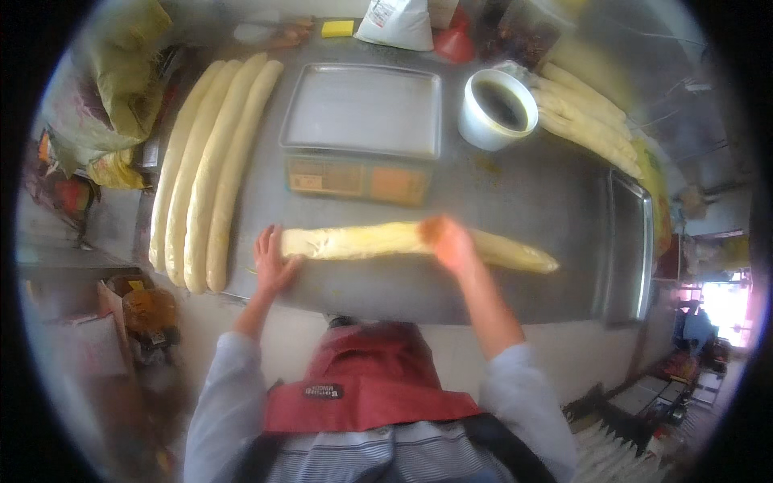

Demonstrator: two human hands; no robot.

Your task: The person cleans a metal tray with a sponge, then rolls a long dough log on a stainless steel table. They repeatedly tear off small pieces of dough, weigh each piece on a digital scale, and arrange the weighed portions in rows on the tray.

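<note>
A long pale dough roll [362, 239] lies crosswise on the metal table [362, 290] before me, its surface shiny and yellowish in parts. My left hand [273, 258] rests at the roll's left end, with fingers spread around that end. My right hand [448, 244], blurred, is on or just over the roll right of its middle; whether it grips the dough cannot be told. Several similar long dough rolls [208, 175] lie side by side at the left. A white bucket [474, 127] with dark yellowish liquid stands beyond my right hand.
A metal tray [362, 108] sits on a box [356, 180] at the centre back. More dough rolls [586, 115] lie back right, and another tray [640, 253] is at the right edge. Along the back are a white bag [395, 24], a red funnel [454, 45] and a yellow block [337, 29].
</note>
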